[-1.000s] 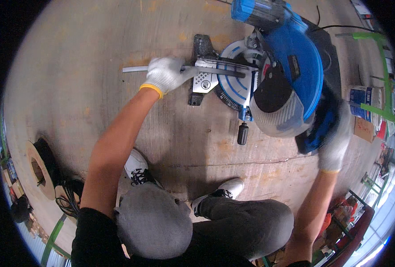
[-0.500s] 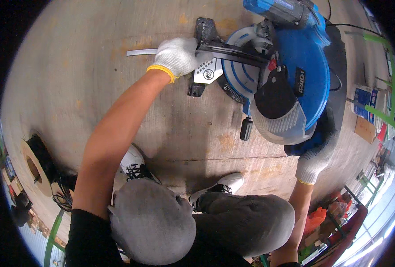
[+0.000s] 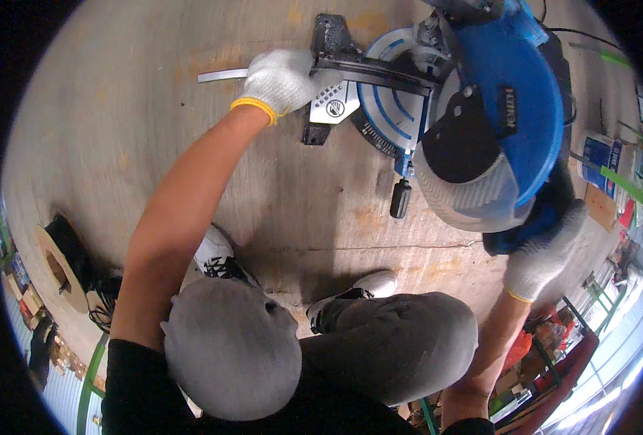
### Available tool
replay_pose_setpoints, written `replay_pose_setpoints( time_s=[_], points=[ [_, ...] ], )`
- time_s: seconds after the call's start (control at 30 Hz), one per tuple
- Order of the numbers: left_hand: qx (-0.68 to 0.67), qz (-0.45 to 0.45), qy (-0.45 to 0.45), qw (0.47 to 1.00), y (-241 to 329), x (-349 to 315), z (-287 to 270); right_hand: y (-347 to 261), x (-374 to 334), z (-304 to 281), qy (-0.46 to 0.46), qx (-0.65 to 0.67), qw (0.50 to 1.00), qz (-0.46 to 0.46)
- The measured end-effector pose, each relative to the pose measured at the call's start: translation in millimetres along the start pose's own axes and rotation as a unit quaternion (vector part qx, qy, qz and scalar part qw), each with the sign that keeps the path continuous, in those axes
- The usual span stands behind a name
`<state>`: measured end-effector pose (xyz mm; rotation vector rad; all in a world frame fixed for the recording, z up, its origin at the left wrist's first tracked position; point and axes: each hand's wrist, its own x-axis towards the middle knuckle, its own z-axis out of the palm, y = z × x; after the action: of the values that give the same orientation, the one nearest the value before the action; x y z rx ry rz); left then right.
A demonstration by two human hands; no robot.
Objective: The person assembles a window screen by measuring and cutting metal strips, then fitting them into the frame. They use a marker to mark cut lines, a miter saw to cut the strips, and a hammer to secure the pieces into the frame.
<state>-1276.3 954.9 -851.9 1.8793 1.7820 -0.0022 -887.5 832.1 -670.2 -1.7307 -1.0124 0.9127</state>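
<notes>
A blue miter saw point(image 3: 513, 109) stands on the floor at the upper right, its blade mostly hidden by the blue guard and a clear plastic shield point(image 3: 466, 196). In a white knit glove with a yellow cuff, my left hand point(image 3: 281, 80) is closed round a narrow grey metal bar point(image 3: 221, 75) at the saw's fence. The bar's free end sticks out left of my hand; its other end lies toward the round, scaled saw table point(image 3: 392, 109). My right hand point(image 3: 542, 261), gloved alike, grips the saw's dark handle point(image 3: 528, 225) at the front of the raised head.
A dark knobbed lever point(image 3: 401, 199) juts from the saw's front. My shoes point(image 3: 376, 284) are on the concrete floor below it. A cable spool point(image 3: 64, 268) lies at the left. Boxes point(image 3: 600, 204) and green racks line the right side, and a power cord point(image 3: 586, 31) trails behind the saw.
The saw head has risen and shifted right in the picture, and my right hand has moved with its handle. My left hand keeps its hold on the bar. The whole view has tilted slightly.
</notes>
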Motion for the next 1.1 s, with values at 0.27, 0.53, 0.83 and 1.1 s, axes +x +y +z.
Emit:
replay_pose_setpoints(
  time_s=[0.27,0.53,0.83,1.1],
  points=[
    [0.015,-0.02,-0.038,0.999,4.3,0.8,-6.1,8.7,-7.6,5.8,-0.018,-0.122,0.992,-0.04],
    [0.023,-0.02,-0.019,0.999,7.5,-2.5,-6.8,18.3,-8.5,2.9,-0.002,-0.071,0.996,-0.054],
    [0.016,-0.01,-0.011,1.0,2.5,0.8,-1.9,25.3,-7.9,-0.2,0.02,-0.107,0.993,-0.049],
    [0.009,-0.009,-0.008,1.0,0.2,3.0,2.1,37.7,-17.0,2.9,0.043,-0.041,0.997,-0.058]
  ],
)
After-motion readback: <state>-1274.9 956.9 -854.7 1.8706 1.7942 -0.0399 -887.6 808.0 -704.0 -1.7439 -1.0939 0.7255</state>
